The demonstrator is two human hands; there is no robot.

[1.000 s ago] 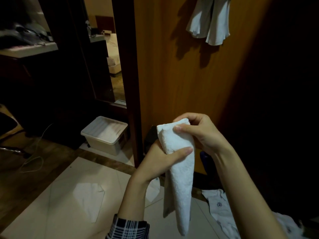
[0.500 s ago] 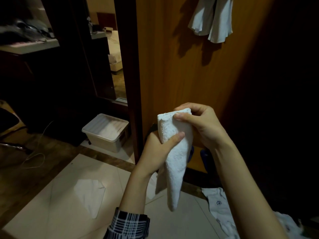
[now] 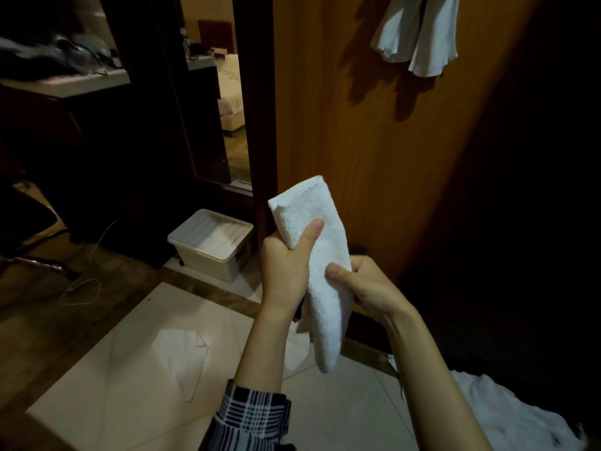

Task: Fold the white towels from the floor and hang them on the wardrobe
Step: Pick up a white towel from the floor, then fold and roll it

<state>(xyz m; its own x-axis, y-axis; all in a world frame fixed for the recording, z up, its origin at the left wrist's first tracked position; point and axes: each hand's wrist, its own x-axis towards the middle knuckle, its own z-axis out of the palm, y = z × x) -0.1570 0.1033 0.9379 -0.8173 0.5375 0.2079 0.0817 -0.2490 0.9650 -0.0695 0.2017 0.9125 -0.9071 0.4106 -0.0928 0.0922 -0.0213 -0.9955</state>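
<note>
A folded white towel (image 3: 325,281) hangs upright in front of me, its narrow end pointing down. My left hand (image 3: 286,265) grips its upper part, thumb pressed on the front. My right hand (image 3: 364,284) pinches its right edge at mid-height. Behind them stands the brown wardrobe door (image 3: 374,141). White cloths (image 3: 419,37) hang on it at the top. More white towels (image 3: 507,415) lie in a heap on the floor at the lower right. Another flat white cloth (image 3: 182,356) lies on the tiles at the left.
A white lidded plastic box (image 3: 211,245) sits on the floor by the dark door frame (image 3: 257,125). A thin white cable (image 3: 84,288) trails over the wooden floor at the left. A dark desk with clutter (image 3: 61,79) fills the upper left.
My right hand has slid from the towel's top down to its middle edge. My left hand has shifted up, and the towel's top corner now stands free above it.
</note>
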